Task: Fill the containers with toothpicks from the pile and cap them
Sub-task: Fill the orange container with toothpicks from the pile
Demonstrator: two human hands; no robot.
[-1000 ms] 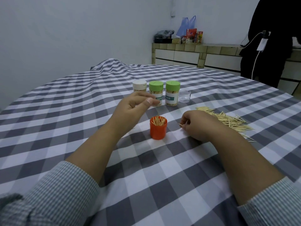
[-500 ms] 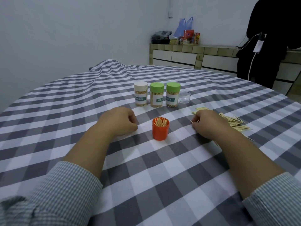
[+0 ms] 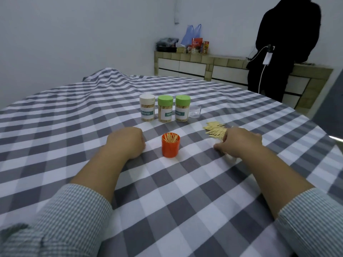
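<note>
An orange container [image 3: 170, 147] stands uncapped in the middle of the checked tablecloth, with toothpicks upright inside it. My left hand [image 3: 127, 141] rests on the cloth just left of it, fingers curled under and holding nothing that shows. My right hand [image 3: 241, 142] lies palm down on the near end of the toothpick pile [image 3: 215, 129], fingers spread over the sticks and thumb on the cloth. Behind stand three capped, filled containers: one white-capped [image 3: 147, 110] and two green-capped [image 3: 165, 111] [image 3: 182, 110]. Next to them is a small clear cap [image 3: 194, 111].
The table [image 3: 92, 112] drops off at its right edge near the pile. A person in black [image 3: 278, 52] stands at the back right by a tiled counter [image 3: 200, 64] holding bags and boxes. The cloth is humped at the far end.
My left hand came down from above the orange container and settled on the cloth as a fist. My right hand slid right, from beside the container onto the toothpick pile.
</note>
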